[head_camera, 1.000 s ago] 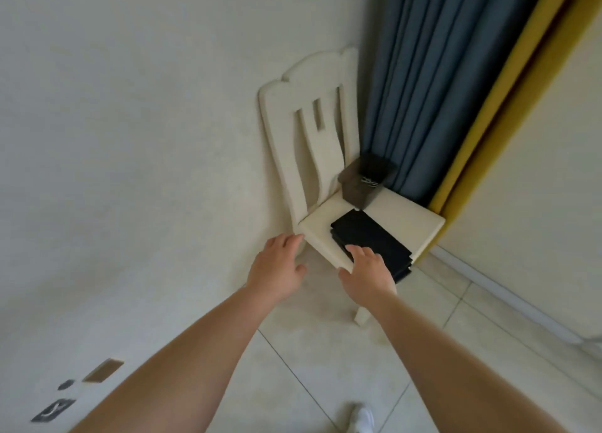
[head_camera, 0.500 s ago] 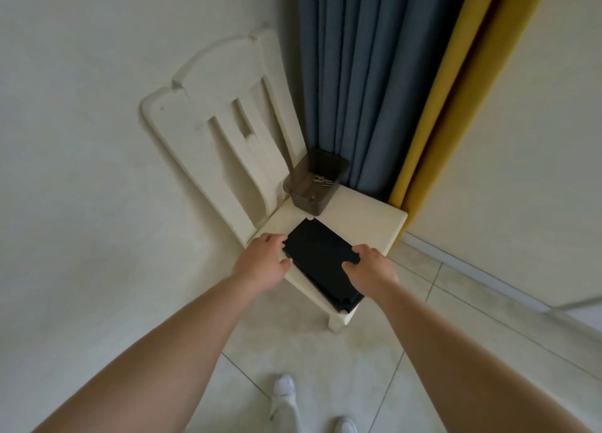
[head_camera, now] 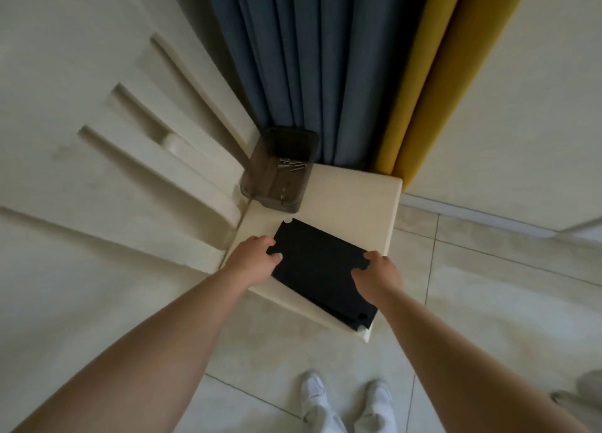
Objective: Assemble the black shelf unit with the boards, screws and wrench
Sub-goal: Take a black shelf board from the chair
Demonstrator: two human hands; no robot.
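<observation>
Now black boards (head_camera: 317,263) between both gripping hands

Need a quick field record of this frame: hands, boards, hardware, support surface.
left hand: grips the left edge of the black boards
right hand: grips the right edge of the black boards
boards: stacked flat, notched corners
screws: loose in the brown bin, behind the boards
support: cream chair seat
wrench: not visible
</observation>
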